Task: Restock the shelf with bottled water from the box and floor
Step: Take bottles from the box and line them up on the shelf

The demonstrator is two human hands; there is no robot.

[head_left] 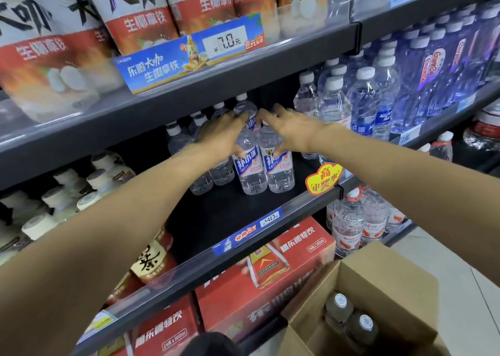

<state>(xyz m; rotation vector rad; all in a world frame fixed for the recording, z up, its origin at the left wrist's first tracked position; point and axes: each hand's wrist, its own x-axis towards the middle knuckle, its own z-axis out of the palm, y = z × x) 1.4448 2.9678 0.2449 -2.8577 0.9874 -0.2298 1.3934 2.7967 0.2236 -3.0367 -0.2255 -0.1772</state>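
"When I looked through the head camera, how far along was I?"

"Partway, I think. My left hand (pixel 220 135) was on one blue-label water bottle (pixel 250 163), and my right hand (pixel 290 131) was on the blue-label bottle beside it (pixel 278 163). Both bottles stood upright on the dark middle shelf (pixel 221 209), touching each other."

"Were my hands closed on them?"

"My fingers were spread and curved over the tops and sides. Each hand touched its bottle, but I could not tell if it was gripping or just letting go."

"What was already done?"

"More bottles of the same kind (pixel 205 150) stood in a row behind and to the left. So some of the stocking was done, as far as I could judge."

"And what was left?"

"Plenty. The front of that shelf was bare, with room for more rows. The cardboard box (pixel 389 280) sat low on my right, and I saw two white-capped bottles (pixel 351 320) inside it. I could not see any loose bottles on the floor (pixel 446 255). My guess was that the box bottles had to go up next."
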